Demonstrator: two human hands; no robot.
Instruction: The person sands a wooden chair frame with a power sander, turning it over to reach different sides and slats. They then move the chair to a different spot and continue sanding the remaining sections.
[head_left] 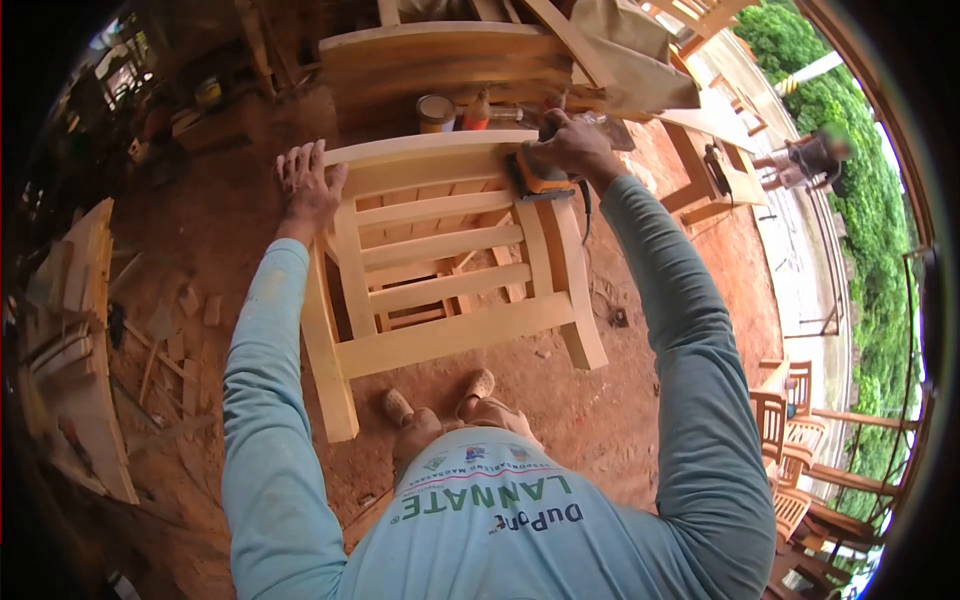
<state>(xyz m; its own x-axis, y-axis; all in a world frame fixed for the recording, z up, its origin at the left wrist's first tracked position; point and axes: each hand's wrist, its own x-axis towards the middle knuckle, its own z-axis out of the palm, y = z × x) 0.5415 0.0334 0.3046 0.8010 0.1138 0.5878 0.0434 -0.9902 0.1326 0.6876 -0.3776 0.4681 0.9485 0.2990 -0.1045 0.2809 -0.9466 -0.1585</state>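
Observation:
A bare wooden chair with a slatted back stands in front of me. My left hand lies at its upper left corner, fingers stretched out and apart, palm against the wood. My right hand is wrapped around an orange and black power sander at the chair's upper right corner. The sander's base is against the frame there, and its dark cord hangs down to the right. The sander's top is partly hidden under my fingers.
Behind the chair are a can, an orange bottle and a large wooden panel. Wood scraps litter the dirt floor at left. Finished-looking chairs stand at right. Another person is outside.

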